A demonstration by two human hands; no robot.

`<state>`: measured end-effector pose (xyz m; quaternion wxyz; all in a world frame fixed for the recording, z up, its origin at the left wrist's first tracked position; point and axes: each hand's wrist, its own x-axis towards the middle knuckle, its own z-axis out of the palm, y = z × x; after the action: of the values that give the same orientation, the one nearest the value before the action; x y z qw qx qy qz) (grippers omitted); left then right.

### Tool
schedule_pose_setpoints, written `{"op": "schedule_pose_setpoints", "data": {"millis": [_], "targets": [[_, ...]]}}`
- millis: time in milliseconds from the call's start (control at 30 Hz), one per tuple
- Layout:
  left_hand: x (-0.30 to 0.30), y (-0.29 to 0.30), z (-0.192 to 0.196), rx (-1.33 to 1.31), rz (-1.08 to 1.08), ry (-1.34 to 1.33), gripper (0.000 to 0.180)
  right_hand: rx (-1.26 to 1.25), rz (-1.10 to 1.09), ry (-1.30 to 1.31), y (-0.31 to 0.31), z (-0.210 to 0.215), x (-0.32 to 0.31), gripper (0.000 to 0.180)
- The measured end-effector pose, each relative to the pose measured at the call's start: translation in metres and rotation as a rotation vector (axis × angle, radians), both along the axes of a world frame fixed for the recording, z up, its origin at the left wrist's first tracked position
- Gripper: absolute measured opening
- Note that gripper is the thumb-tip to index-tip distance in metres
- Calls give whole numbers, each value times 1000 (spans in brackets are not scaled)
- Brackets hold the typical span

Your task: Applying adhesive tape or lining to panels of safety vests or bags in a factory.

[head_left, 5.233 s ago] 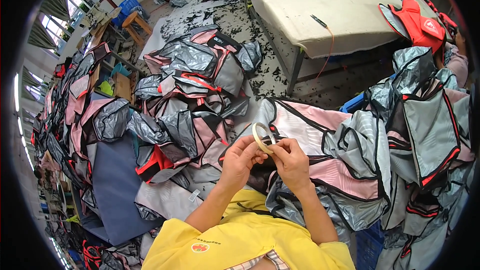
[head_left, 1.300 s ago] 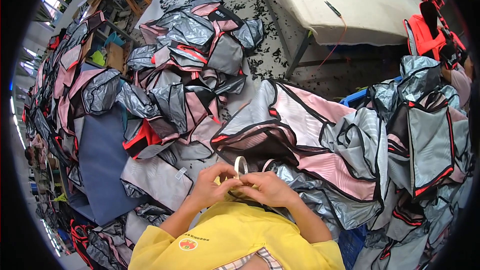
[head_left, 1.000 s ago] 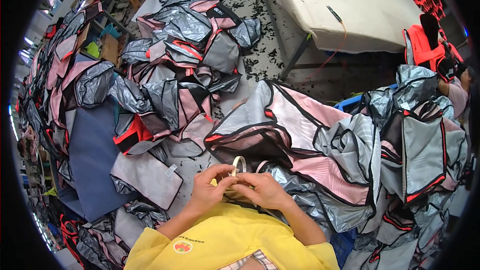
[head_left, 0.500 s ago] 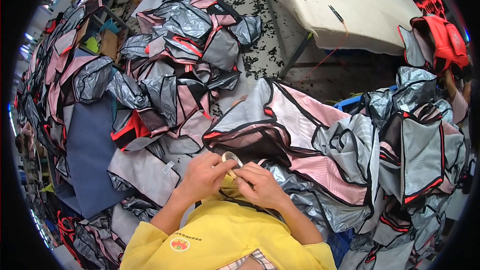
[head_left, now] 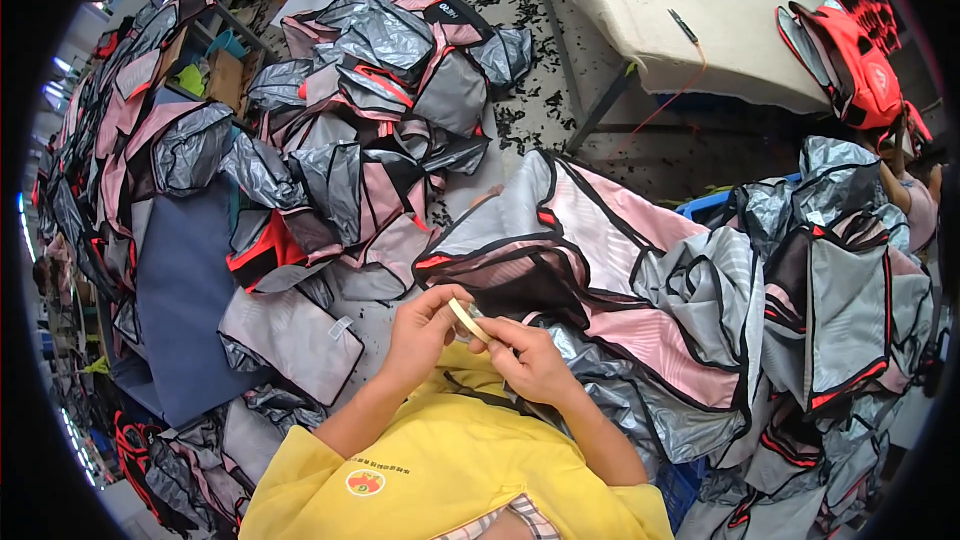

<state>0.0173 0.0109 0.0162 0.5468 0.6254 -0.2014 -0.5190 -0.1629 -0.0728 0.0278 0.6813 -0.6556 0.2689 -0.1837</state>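
A narrow roll of cream-coloured tape is held between my two hands, tilted with its outer edge showing. My left hand pinches its upper left side with thumb and fingers. On the lower right side, the fingers of my right hand grip it. Just beyond the hands lies an unfinished bag piece in grey, white and pink fabric with black binding and red tabs. Silvery lining bunches up beside my right forearm. A pale fabric panel with a small white label is left of my left hand.
Heaps of similar bag pieces cover the floor ahead and the left side. A cream-covered table with a thin pen-like tool stands at far right. Near it, another person's arm shows below a red bag.
The tape roll has turned in my fingers, from showing its round opening to showing its narrow outer edge. My left hand has shifted slightly. At far right, the red bag has tilted and moved.
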Motion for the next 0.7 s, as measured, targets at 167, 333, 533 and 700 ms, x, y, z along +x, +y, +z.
{"op": "schedule_pose_setpoints", "data": {"millis": [167, 333, 533, 700], "targets": [[3, -2, -5, 97, 65, 317, 17, 270, -128, 32, 3, -9, -2, 27], [1, -8, 7, -177, -152, -873, 34, 288, -115, 59, 1, -12, -7, 29], [7, -6, -1, -239, -198, -1061, 27, 264, -81, 31, 3, -17, -4, 31], [-4, 0, -14, -171, -103, -823, 16, 262, -50, 68, 1, -6, -3, 33]]}}
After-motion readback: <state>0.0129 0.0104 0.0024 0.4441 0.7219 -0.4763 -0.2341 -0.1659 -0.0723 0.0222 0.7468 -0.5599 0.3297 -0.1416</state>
